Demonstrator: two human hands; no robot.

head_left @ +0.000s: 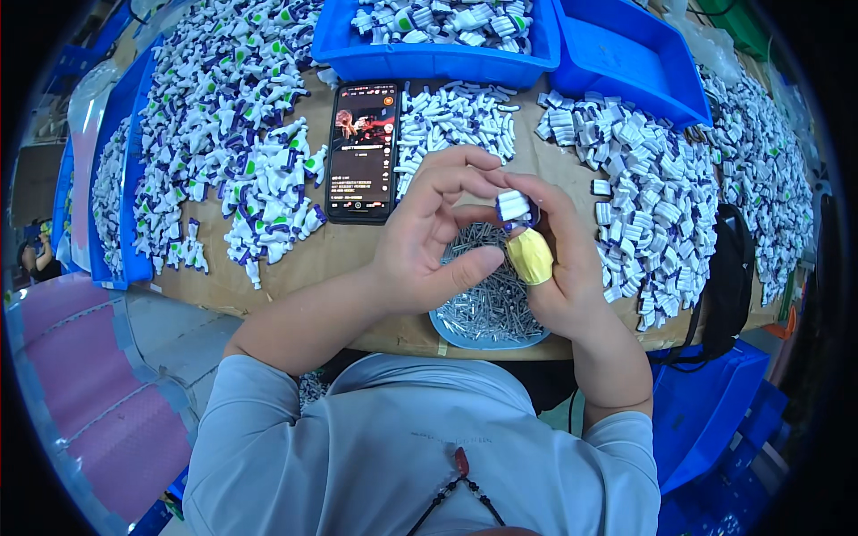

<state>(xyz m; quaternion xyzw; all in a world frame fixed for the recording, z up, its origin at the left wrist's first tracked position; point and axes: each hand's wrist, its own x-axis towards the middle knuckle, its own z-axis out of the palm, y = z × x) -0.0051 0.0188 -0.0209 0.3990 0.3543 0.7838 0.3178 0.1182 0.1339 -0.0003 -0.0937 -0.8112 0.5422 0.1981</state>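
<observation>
A small white ribbed plastic piece with a purple edge (513, 206) is held in my right hand (572, 268), between curled fingers and thumb. A yellow wrapping (531, 257) covers one digit of that hand. Close on its left is my left hand (429, 228), fingers bent and thumb standing apart. Its fingertips come up beside the piece; whether they touch it I cannot tell. Below both hands stands a light blue bowl (490, 343) full of thin metal pins or screws (483, 308), partly hidden by my hands.
White curved pieces (460, 116) lie beyond my hands, beside a phone (362, 152) with a lit screen. White, purple and green parts (268, 179) heap at left, ribbed white pieces (657, 205) at right. Blue bins (429, 62) line the back. A black strap bag (728, 286) hangs at right.
</observation>
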